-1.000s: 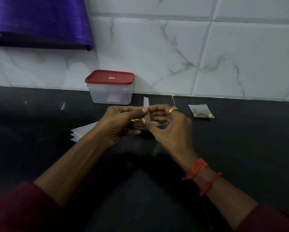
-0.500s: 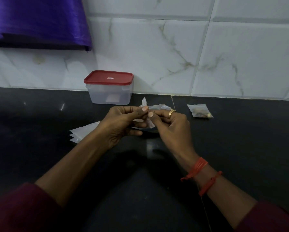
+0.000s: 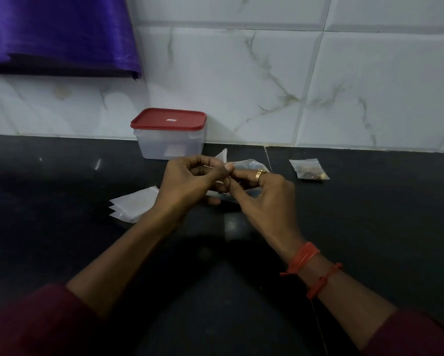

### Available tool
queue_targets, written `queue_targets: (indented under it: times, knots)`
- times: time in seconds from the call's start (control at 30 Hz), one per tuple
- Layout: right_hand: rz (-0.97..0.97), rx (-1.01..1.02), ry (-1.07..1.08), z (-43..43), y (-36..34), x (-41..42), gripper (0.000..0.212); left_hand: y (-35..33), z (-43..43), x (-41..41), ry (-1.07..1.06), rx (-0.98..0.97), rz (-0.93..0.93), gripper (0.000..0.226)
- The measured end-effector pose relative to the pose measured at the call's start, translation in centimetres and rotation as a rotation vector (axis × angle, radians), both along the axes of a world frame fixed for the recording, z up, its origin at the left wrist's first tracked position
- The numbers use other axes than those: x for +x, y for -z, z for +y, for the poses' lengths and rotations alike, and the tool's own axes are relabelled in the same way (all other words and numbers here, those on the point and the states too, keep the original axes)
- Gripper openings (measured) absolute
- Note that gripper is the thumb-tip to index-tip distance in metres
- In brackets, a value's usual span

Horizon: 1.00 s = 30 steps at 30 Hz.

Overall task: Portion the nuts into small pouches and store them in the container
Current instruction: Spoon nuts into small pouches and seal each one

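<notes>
Head view. Dark counter against a tiled wall, dim light.

1. Left hand: fingers curled, thumb and forefinger pinching the small pouch at its upper edge, above the middle of the surface.
2. Right hand: curled likewise, pinching the same pouch from the other side, so that the fingertips of both hands meet on it. Ring on one finger and red thread bands at the wrist.
3. Small pouch: pale, held off the counter between both hands, one corner sticking up. The fingers hide most of it, so whether it holds nuts cannot be told.
4. Clear bag: crumpled, just behind the right hand and partly hidden. Its contents are not legible.
5. Filled pouch: flat on the surface toward the back edge, right of the hands and apart from them. Brown and pale nuts show through.
6. Empty pouches: fanned stack lying flat, left of the hands, one end under the left wrist.
7. Container: translucent, at the back edge against the wall, with its red lid on.

Progress, as judged: early. One pouch is filled but not stored. One is in hand, being opened or closed; which cannot be told. Several empties are left. The container is lidded, so all of the storing remains.
</notes>
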State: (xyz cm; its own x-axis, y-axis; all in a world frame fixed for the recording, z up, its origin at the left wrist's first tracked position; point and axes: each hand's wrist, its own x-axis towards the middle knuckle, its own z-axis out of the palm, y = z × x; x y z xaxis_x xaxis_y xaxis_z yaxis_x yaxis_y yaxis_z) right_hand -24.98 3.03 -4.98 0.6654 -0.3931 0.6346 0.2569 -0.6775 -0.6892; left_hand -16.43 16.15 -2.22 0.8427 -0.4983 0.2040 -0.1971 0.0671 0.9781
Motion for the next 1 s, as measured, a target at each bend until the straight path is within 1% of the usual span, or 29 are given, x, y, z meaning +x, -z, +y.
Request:
queue_targets:
  times: [0.1,0.3,0.5,0.63,0.77,0.83,1.0]
  knots:
    - [0.006,-0.027,0.021,0.16,0.11,0.04,0.025,0.06,0.11,0.09,0.009,0.001,0.027,0.023]
    - [0.017,0.006,0.018,0.19,0.22,0.39,0.026,-0.12,0.0,0.28,0.034,0.023,0.201,0.015]
    - [0.018,0.085,-0.025,0.11,0.38,0.5,0.027,0.0,0.07,0.27,0.06,0.029,0.22,0.015]
    - [-0.002,0.129,-0.047,-0.03,0.48,0.42,0.019,0.1,0.1,0.13,0.13,0.017,0.219,0.027]
    - [-0.004,0.214,-0.074,-0.46,0.52,0.51,0.012,0.2,0.06,0.05,0.157,-0.006,0.208,0.031]
    - [0.004,0.234,-0.082,-0.55,0.51,0.6,0.011,0.29,0.04,0.11,0.162,-0.015,0.202,0.031]
    - [0.016,0.244,-0.132,-0.35,0.41,0.42,0.018,0.55,-0.14,0.18,0.164,-0.027,0.22,0.022]
